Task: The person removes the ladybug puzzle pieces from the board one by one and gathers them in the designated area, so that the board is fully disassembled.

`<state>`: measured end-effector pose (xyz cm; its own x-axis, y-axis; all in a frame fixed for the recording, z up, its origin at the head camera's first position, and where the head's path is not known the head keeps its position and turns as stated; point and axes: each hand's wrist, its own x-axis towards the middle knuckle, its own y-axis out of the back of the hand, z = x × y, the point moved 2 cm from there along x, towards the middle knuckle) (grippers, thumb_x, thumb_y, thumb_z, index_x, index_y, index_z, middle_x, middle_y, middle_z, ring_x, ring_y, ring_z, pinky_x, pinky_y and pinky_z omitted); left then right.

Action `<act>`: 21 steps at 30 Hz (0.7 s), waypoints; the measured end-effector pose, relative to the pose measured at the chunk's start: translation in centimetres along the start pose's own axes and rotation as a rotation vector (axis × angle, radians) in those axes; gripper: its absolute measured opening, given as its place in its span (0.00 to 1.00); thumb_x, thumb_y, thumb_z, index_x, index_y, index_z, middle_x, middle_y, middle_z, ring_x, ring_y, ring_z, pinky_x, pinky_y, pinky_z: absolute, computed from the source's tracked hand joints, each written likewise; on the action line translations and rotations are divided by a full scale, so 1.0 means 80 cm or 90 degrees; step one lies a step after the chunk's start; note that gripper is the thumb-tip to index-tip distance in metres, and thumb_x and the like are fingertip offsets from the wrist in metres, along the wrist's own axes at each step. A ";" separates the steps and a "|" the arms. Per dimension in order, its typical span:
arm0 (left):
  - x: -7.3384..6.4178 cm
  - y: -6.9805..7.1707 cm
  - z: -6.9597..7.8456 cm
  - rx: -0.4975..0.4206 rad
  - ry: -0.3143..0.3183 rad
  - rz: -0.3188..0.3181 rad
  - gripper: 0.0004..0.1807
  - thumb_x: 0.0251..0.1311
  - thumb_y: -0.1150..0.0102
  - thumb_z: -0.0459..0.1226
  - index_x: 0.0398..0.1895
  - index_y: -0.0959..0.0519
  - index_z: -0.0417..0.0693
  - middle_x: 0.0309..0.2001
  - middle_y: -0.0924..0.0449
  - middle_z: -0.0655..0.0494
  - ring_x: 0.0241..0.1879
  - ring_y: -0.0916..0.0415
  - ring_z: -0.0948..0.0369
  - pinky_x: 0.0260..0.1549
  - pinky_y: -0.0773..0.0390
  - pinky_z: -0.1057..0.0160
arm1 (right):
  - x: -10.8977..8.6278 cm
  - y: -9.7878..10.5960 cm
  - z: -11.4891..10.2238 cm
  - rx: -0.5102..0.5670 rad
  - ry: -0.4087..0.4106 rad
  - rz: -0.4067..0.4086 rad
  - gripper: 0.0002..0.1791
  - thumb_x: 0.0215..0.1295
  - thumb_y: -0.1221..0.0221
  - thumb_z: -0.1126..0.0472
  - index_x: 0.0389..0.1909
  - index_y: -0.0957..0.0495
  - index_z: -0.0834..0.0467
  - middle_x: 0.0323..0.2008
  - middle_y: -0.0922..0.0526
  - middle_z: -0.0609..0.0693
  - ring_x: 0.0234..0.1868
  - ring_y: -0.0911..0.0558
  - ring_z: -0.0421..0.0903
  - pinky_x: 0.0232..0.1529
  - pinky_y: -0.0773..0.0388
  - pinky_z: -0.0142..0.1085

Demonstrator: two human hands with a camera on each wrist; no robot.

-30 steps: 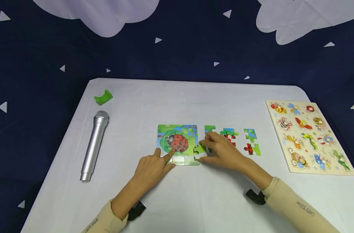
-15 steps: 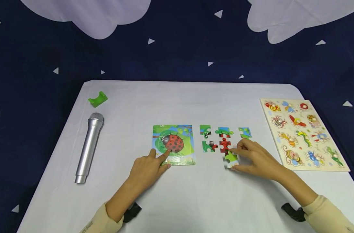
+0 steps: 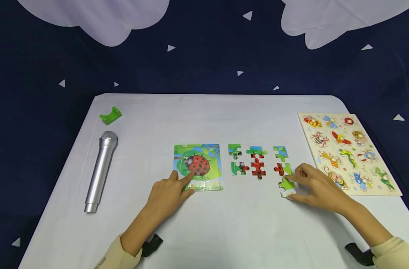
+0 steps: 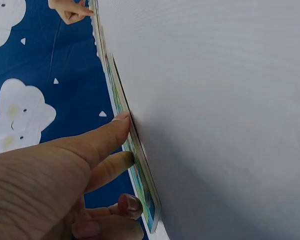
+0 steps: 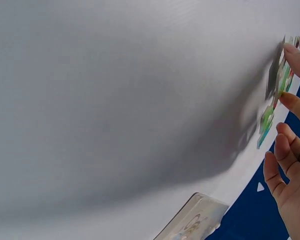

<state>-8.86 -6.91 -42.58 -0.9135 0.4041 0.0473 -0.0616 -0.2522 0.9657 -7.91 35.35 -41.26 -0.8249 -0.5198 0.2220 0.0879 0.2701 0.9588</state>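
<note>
A square ladybug puzzle board [image 3: 213,164] lies flat near the middle of the table. My left hand [image 3: 164,196] rests at its lower left, the index fingertip on the picture and the thumb by the near edge. My right hand [image 3: 320,188] pinches a green and white jigsaw piece [image 3: 287,188] between thumb and index finger, just below a red and green jigsaw piece [image 3: 279,169]. In the right wrist view the held piece appears tilted, a shadow beside it. More pieces lie in two rows, including a red spotted jigsaw piece [image 3: 258,169].
A silver microphone [image 3: 101,170] lies at the left, with a green curved plastic piece [image 3: 111,116] beyond it. To the right sits a wooden insect peg puzzle [image 3: 350,153]. A white cloth covers the table [image 3: 204,231].
My right hand has carried the jigsaw piece from the board's right edge rightward, past the middle column, to below the right column. My left hand has stayed on the board.
</note>
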 end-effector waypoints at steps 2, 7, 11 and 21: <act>0.001 0.001 -0.001 -0.019 0.011 -0.006 0.28 0.60 0.35 0.54 0.62 0.21 0.59 0.29 0.31 0.52 0.11 0.43 0.62 0.12 0.42 0.65 | 0.000 -0.002 0.001 -0.007 -0.001 -0.001 0.31 0.34 0.19 0.47 0.44 0.12 0.54 0.39 0.31 0.40 0.36 0.36 0.35 0.33 0.35 0.33; 0.002 0.003 -0.004 -0.057 0.033 -0.023 0.29 0.58 0.32 0.51 0.63 0.21 0.58 0.30 0.30 0.52 0.12 0.41 0.60 0.14 0.40 0.64 | 0.007 -0.004 -0.004 -0.012 -0.003 0.000 0.34 0.34 0.20 0.47 0.48 0.13 0.55 0.42 0.29 0.43 0.35 0.33 0.38 0.33 0.33 0.36; 0.001 0.004 -0.007 -0.065 0.034 -0.037 0.30 0.58 0.32 0.51 0.65 0.23 0.58 0.30 0.32 0.53 0.13 0.43 0.61 0.14 0.41 0.64 | 0.019 -0.006 -0.016 0.007 0.008 0.003 0.34 0.36 0.20 0.48 0.49 0.14 0.55 0.44 0.28 0.43 0.36 0.33 0.39 0.33 0.33 0.36; -0.009 0.007 -0.019 -0.060 0.042 -0.047 0.33 0.58 0.34 0.55 0.67 0.25 0.59 0.29 0.33 0.55 0.14 0.44 0.62 0.15 0.41 0.64 | 0.077 -0.019 -0.066 0.053 0.079 -0.005 0.32 0.42 0.22 0.46 0.50 0.14 0.55 0.45 0.28 0.47 0.37 0.34 0.39 0.37 0.34 0.36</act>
<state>-8.85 -8.63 -42.44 -0.9292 0.3669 -0.0431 -0.1647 -0.3069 0.9374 -10.16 27.46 -40.38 -0.7500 -0.6167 0.2393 0.0309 0.3287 0.9439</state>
